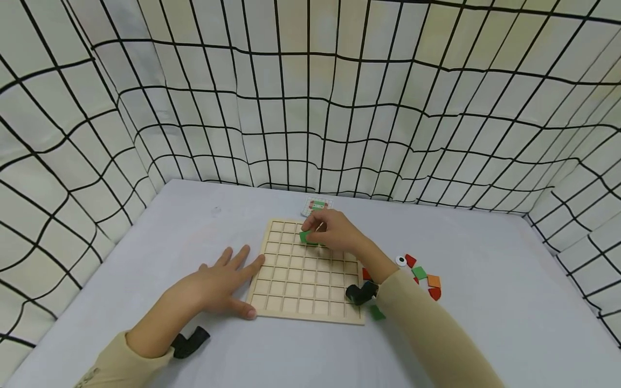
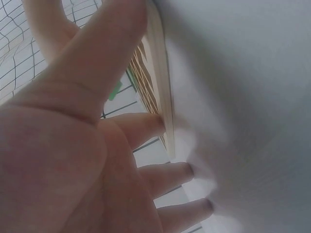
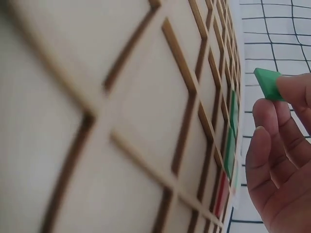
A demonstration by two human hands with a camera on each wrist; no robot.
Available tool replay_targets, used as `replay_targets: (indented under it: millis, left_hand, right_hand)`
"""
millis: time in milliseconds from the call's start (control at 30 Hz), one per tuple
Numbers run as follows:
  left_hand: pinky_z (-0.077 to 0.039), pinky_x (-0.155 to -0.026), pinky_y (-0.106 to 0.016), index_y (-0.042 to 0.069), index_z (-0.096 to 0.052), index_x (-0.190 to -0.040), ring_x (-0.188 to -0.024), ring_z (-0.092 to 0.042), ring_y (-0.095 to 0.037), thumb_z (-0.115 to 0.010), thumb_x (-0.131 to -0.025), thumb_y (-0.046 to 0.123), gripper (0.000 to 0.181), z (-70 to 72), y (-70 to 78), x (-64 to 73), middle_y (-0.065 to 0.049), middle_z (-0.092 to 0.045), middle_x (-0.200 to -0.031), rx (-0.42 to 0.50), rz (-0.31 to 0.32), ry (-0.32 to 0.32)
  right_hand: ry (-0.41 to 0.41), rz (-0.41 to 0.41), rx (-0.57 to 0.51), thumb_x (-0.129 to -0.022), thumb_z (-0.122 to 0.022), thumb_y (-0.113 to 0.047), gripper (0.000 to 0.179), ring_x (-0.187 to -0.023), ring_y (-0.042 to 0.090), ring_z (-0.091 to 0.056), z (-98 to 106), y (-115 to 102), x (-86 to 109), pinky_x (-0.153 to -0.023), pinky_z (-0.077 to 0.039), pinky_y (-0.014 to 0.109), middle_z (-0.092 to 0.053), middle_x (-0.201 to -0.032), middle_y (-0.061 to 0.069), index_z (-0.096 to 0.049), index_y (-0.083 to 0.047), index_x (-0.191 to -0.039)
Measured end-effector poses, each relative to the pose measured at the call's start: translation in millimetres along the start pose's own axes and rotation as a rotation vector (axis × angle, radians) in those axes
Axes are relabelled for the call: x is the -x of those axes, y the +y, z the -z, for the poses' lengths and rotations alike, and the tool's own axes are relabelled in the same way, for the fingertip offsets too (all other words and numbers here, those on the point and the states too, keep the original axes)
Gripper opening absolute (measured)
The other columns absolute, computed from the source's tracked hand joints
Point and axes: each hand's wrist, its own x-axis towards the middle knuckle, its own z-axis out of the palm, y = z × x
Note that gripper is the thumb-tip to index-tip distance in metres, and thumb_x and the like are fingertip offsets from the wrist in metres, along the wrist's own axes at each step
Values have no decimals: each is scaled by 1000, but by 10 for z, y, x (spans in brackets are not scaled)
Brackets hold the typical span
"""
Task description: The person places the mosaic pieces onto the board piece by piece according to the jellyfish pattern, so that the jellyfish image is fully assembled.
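Observation:
A square wooden grid board [image 1: 310,318] lies on the white table. My right hand [image 1: 332,230] is over its far part, pinching a green tile [image 3: 266,82] between thumb and fingers. In the right wrist view, green tiles [image 3: 229,153] and a red tile [image 3: 220,194] sit in cells toward the far edge. From the head view, my right hand hides most of these. My left hand [image 1: 213,288] lies spread beside the board, its index finger and thumb at the left edge.
Behind the board lies a small pattern card [image 1: 317,206]. Right of it are loose tiles, including an orange tile [image 1: 434,281], a green tile [image 1: 419,272] and a white disc with a black dot [image 1: 400,261]. Black netting [image 1: 310,98] surrounds the table.

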Motion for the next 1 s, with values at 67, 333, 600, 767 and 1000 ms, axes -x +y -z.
replay_targets:
  millis: [67, 333, 600, 767, 1000]
  left_hand:
    - [-21, -95, -86, 17, -27, -159, -146, -10, -58, -75, -74, 65, 109, 1, -3, 2, -25, -12, -164, 0, -4, 4]
    - [-20, -96, -85, 18, -26, -159, -147, -8, -57, -75, -73, 65, 110, 4, -4, 12, -24, -11, -165, 17, -3, 6]
    - [-20, -96, -85, 18, -26, -159, -147, -8, -57, -75, -74, 65, 109, 0, -7, 2, -24, -11, -165, 8, -2, -1]
    - [-20, -96, -86, 18, -25, -160, -147, -8, -57, -75, -74, 65, 110, -8, -16, -13, -24, -11, -165, 3, 0, -6]
    - [-19, -96, -86, 19, -25, -160, -147, -6, -56, -75, -74, 65, 110, -13, -28, -22, -23, -10, -165, 14, 6, -14]
  right_hand:
    - [-1, -2, 9, -93, -70, -14, 11, -83, 15, -64, -39, -8, -36, -75, -53, 30, -67, -98, -1, -68, -14, -104]
    - [9, -36, 83, -93, -70, -14, 9, -85, 12, -62, -112, -25, -105, -75, -51, 27, -67, -95, -2, -67, -14, -102]
    - [16, -86, 131, -93, -72, -17, 11, -92, 15, -59, -120, -87, -101, -78, -50, 30, -65, -98, 0, -68, -14, -103]
    - [-18, -119, 151, -94, -71, -19, 10, -91, 14, -59, -128, -88, -113, -79, -50, 30, -66, -98, -1, -72, -16, -103]
    - [-13, -104, 110, -96, -69, -19, 12, -88, 14, -62, -83, -79, -68, -73, -52, 30, -67, -99, -3, -73, -16, -107]
